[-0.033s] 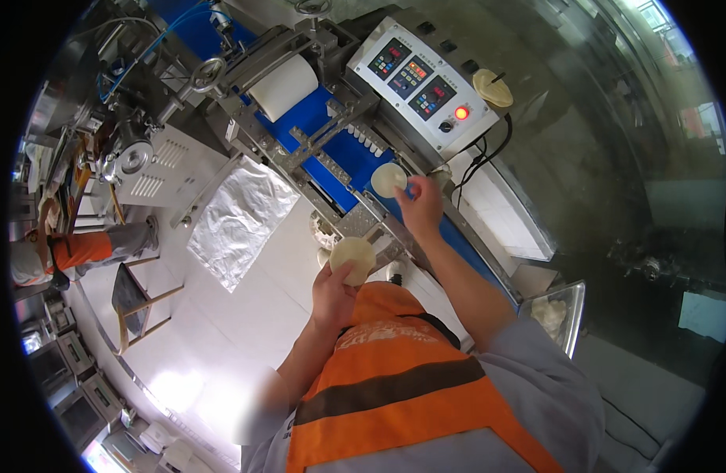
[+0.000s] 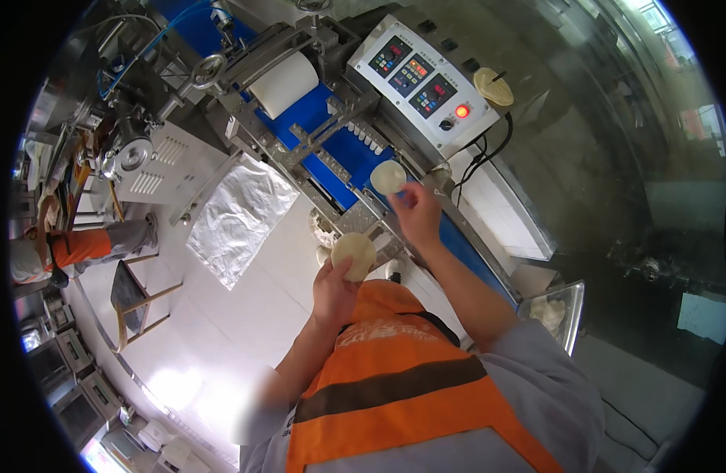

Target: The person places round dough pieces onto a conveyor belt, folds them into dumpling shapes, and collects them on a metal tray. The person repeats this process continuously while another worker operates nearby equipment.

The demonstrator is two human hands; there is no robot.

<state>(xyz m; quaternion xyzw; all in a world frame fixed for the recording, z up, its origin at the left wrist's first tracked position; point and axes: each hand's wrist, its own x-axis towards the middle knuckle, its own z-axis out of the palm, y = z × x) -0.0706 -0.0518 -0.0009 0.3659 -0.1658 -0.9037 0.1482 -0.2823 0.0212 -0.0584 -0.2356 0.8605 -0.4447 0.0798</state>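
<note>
My left hand [image 2: 334, 292] is closed round the edge of pale round dough wrappers [image 2: 358, 251], in front of my orange apron; how many are in the stack I cannot tell. My right hand [image 2: 419, 217] reaches over the conveyor, its fingertips pinched at the near edge of a single thin, pale dough wrapper [image 2: 389, 177]. This disc is over the blue belt [image 2: 329, 169]; whether it lies flat on it or is partly lifted is hard to see. A row of small white rollers [image 2: 366, 137] sits just beyond it.
A white roller [image 2: 284, 85] spans the belt farther up. To the right stands a control panel [image 2: 426, 85] with a lit red button, and more round wrappers [image 2: 493, 87] beside it. A clear tray of dough pieces [image 2: 550, 313] is by my right elbow. A person [image 2: 83, 248] stands far left near a chair [image 2: 134, 303].
My right fingers have slid slightly left and nearer along the wrapper's edge. The wrappers in my left hand have risen a little.
</note>
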